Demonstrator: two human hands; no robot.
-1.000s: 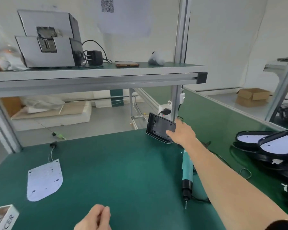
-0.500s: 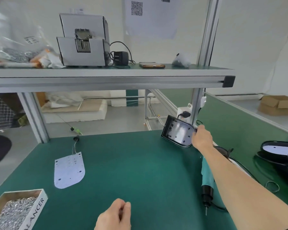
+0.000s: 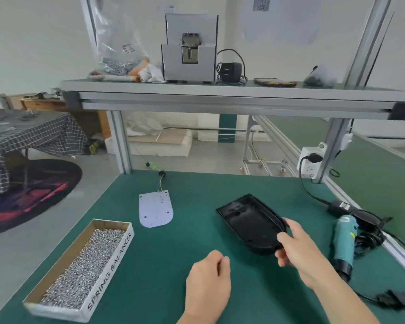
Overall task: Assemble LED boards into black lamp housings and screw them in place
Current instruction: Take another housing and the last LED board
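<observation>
My right hand [image 3: 299, 251] pinches the black housing [image 3: 248, 218] by its near edge, right of centre. My left hand [image 3: 208, 279] is curled, seemingly empty. The LED board [image 3: 155, 208] lies centre-left. That edge grip could let the housing tip.

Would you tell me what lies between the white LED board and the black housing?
Nothing does: the head view shows only bare green mat between the LED board and the black housing, which the right hand grips.
</observation>
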